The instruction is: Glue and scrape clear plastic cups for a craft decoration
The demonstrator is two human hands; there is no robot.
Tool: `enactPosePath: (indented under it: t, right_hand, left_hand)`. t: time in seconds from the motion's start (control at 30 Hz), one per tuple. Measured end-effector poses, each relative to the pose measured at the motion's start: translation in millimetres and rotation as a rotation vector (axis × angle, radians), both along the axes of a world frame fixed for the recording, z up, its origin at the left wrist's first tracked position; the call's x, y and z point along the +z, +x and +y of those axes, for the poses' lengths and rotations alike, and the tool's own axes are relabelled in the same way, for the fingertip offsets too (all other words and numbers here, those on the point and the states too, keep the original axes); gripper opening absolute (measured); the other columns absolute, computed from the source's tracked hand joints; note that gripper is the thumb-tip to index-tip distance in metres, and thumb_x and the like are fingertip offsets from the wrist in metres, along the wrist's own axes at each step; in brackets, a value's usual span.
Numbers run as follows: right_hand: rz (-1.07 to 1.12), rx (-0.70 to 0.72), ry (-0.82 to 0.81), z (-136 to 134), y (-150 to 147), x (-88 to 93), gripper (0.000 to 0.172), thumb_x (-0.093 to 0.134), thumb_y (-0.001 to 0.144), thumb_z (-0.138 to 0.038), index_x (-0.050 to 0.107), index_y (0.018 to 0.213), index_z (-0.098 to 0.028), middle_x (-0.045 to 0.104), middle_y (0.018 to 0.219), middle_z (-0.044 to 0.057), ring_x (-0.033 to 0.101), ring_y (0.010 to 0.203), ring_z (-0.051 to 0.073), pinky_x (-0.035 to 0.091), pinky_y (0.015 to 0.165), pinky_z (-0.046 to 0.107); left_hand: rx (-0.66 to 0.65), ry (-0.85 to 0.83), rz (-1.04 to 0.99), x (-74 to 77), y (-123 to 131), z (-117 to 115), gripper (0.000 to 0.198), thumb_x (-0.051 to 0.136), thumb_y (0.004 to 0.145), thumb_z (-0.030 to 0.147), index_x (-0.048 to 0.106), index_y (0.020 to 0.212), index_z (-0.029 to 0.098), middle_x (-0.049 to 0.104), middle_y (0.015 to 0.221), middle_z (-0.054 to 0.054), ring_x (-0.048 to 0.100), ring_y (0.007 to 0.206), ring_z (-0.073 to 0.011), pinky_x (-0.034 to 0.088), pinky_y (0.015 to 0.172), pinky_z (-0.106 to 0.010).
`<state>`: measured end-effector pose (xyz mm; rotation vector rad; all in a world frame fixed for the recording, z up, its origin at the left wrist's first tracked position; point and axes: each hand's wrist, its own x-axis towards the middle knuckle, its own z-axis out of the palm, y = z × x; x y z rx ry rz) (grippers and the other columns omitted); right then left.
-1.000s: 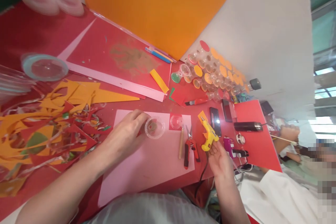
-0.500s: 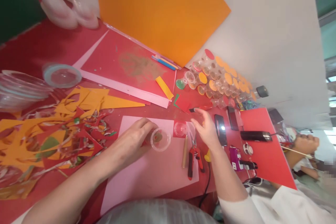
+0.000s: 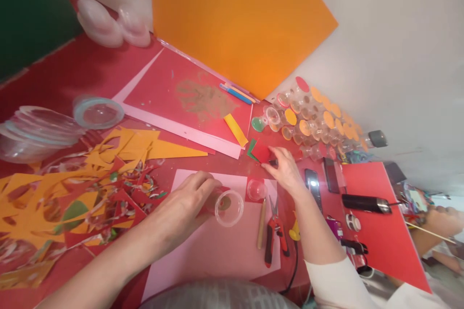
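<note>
My left hand (image 3: 188, 203) curls round a small clear plastic cup (image 3: 228, 207) that lies on its side on a pink paper sheet (image 3: 217, 251). A brown disc shows inside the cup. My right hand (image 3: 286, 171) reaches over the table and pinches the edge of a red paper scrap (image 3: 261, 152), next to a green scrap (image 3: 251, 149). A second clear cup (image 3: 256, 189) stands on a red square just below that hand. Red-handled snips (image 3: 275, 231) and a wooden-handled tool (image 3: 261, 224) lie on the pink sheet. The yellow glue gun (image 3: 294, 231) lies behind my right wrist.
Orange and red paper offcuts (image 3: 79, 188) pile up at the left. Stacked clear lids (image 3: 39, 130) sit at the far left. A big orange sheet (image 3: 239, 24) leans at the back. Several small cups with coloured discs (image 3: 311, 116) line the right. Phones (image 3: 313, 183) and another person's hand (image 3: 435, 217) are at the far right.
My right hand left the yellow glue gun, moved up across the table and took hold of the red paper scrap. My left hand stayed on the clear cup.
</note>
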<state>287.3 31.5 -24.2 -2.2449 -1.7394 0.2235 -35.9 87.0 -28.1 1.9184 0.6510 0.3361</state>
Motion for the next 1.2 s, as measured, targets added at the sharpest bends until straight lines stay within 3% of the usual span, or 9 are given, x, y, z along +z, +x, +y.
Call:
enactPosePath:
  t: [0.2, 0.27, 0.43, 0.6, 0.7, 0.83, 1.0, 1.13, 1.2]
  right_hand:
    - [0.081, -0.040, 0.103, -4, -6, 8.7, 0.042, 0.069, 0.079, -0.039, 0.065, 0.115, -0.019, 0.066, 0.117, 0.016, 0.062, 0.113, 0.032, 0.049, 0.101, 0.054]
    - [0.216, -0.086, 0.166, -7, -14, 16.8, 0.042, 0.067, 0.080, -0.042, 0.064, 0.116, -0.020, 0.067, 0.118, 0.015, 0.064, 0.110, 0.031, 0.050, 0.099, 0.053]
    - [1.285, -0.225, 0.300, -25, -46, 44.3, 0.029, 0.074, 0.078, -0.051, 0.074, 0.095, -0.027, 0.078, 0.100, 0.006, 0.071, 0.099, 0.027, 0.052, 0.100, 0.053]
    - [1.634, -0.126, 0.162, -43, -74, 61.9, 0.033, 0.082, 0.071, -0.053, 0.079, 0.094, -0.029, 0.080, 0.097, 0.005, 0.074, 0.093, 0.026, 0.058, 0.093, 0.049]
    - [1.620, -0.023, 0.089, -49, -87, 66.2, 0.036, 0.079, 0.074, -0.055, 0.078, 0.096, -0.027, 0.078, 0.096, 0.007, 0.073, 0.090, 0.026, 0.059, 0.087, 0.047]
    - [1.501, 0.026, 0.059, -55, -102, 70.8, 0.040, 0.078, 0.075, -0.057, 0.077, 0.099, -0.025, 0.077, 0.096, 0.008, 0.071, 0.090, 0.028, 0.058, 0.082, 0.048]
    - [1.369, 0.119, 0.104, -60, -114, 77.6, 0.036, 0.075, 0.080, -0.054, 0.076, 0.104, -0.028, 0.076, 0.103, 0.007, 0.071, 0.092, 0.027, 0.057, 0.081, 0.045]
    - [1.023, 0.097, 0.198, -70, -121, 78.1, 0.014, 0.066, 0.092, -0.037, 0.074, 0.092, -0.026, 0.073, 0.090, 0.003, 0.067, 0.084, 0.020, 0.053, 0.079, 0.033]
    - [0.853, 0.020, 0.243, -77, -126, 73.9, 0.020, 0.063, 0.094, -0.033, 0.068, 0.078, -0.023, 0.065, 0.075, -0.001, 0.060, 0.070, 0.016, 0.049, 0.067, 0.025]
  left_hand:
    - [0.035, 0.053, 0.025, -1.3, -2, 4, 0.028, 0.052, 0.086, 0.020, 0.061, 0.112, 0.024, 0.063, 0.117, -0.008, 0.067, 0.103, -0.0240, 0.058, 0.084, -0.037]
    - [0.050, 0.073, 0.020, -0.6, -4, 8, 0.028, 0.051, 0.086, 0.024, 0.061, 0.112, 0.024, 0.064, 0.115, -0.009, 0.069, 0.099, -0.0241, 0.058, 0.083, -0.037]
    - [0.185, 0.083, 0.038, 8.7, -7, 21, 0.027, 0.048, 0.087, 0.033, 0.065, 0.106, 0.022, 0.067, 0.110, -0.008, 0.069, 0.090, -0.0229, 0.057, 0.081, -0.036]
    - [0.306, 0.016, -0.059, 25.8, -3, 28, 0.025, 0.057, 0.085, 0.039, 0.069, 0.099, 0.022, 0.069, 0.088, -0.003, 0.063, 0.073, -0.0167, 0.053, 0.068, -0.029]
    - [0.317, -0.076, -0.197, 37.7, 7, 27, 0.032, 0.064, 0.083, 0.045, 0.069, 0.104, 0.022, 0.070, 0.089, -0.004, 0.063, 0.076, -0.0175, 0.051, 0.068, -0.029]
    - [0.182, -0.234, -0.346, 55.3, 22, 22, 0.039, 0.071, 0.080, 0.044, 0.068, 0.111, 0.020, 0.073, 0.102, -0.007, 0.064, 0.078, -0.0174, 0.052, 0.069, -0.029]
    - [0.146, -0.345, -0.523, 74.8, 29, 15, 0.016, 0.071, 0.080, 0.033, 0.063, 0.082, 0.018, 0.063, 0.075, 0.000, 0.057, 0.067, -0.0128, 0.049, 0.062, -0.025]
    - [0.206, -0.384, -0.576, 79.5, 21, 12, 0.018, 0.070, 0.080, 0.029, 0.057, 0.074, 0.017, 0.057, 0.067, 0.002, 0.052, 0.059, -0.0094, 0.045, 0.056, -0.022]
    - [0.211, -0.381, -0.549, 76.2, 18, 10, 0.019, 0.068, 0.082, 0.030, 0.055, 0.073, 0.018, 0.056, 0.063, 0.003, 0.052, 0.055, -0.0087, 0.044, 0.052, -0.021]
